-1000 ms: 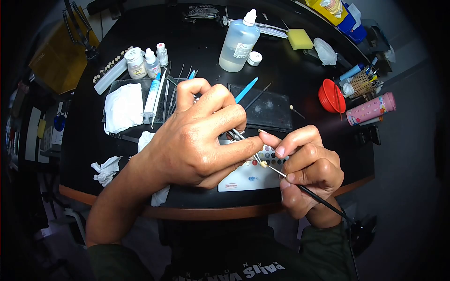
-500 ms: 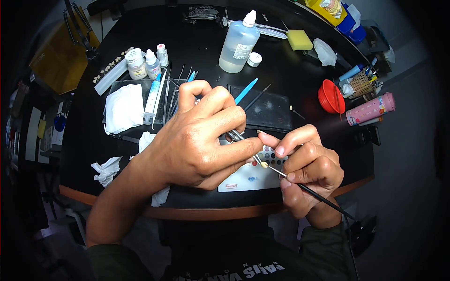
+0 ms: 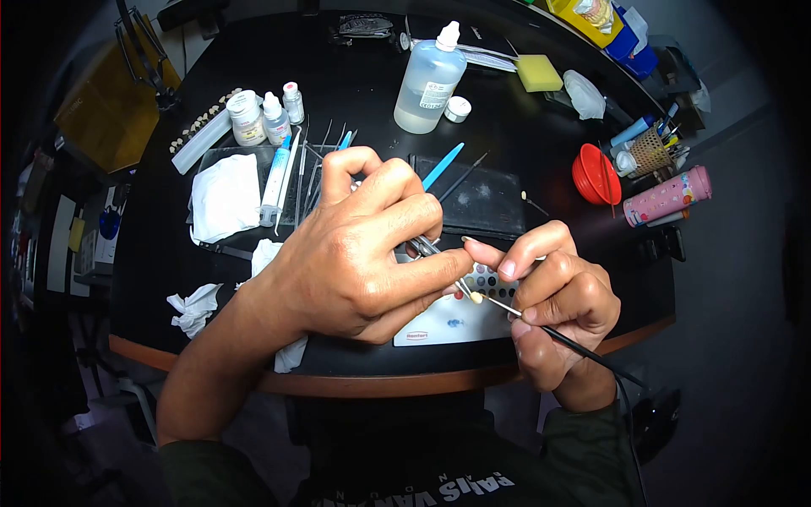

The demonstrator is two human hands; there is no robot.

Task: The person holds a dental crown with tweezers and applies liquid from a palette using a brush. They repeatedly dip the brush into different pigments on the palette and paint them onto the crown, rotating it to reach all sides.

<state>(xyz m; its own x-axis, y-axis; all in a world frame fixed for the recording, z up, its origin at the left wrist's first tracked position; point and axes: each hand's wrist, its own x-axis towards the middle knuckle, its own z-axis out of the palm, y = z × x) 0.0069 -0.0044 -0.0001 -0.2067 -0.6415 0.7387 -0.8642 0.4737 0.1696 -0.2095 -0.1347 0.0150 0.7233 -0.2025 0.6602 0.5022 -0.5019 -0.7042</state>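
My left hand [image 3: 363, 245] is closed around metal tweezers [image 3: 424, 246], whose tips point down to the right. At those tips is a small cream tooth-shaped piece [image 3: 476, 297]. Held between the thumb and fingers of my right hand [image 3: 562, 304] is a thin black-handled brush [image 3: 583, 346], its fine tip touching or very near the piece. Below both hands lies a white palette [image 3: 422, 328] with a row of coloured dots, partly covered by my left hand.
Behind my hands stand a large clear bottle [image 3: 432, 80], small bottles [image 3: 247, 118] and a dark tray [image 3: 490, 201]. A red bowl [image 3: 596, 175] and pink bottle [image 3: 667, 196] are at the right. Crumpled tissue [image 3: 194, 309] and a folded white cloth [image 3: 225, 196] lie left.
The brush and the fingers of my right hand have shifted slightly right. The tweezers and my left hand have hardly moved.
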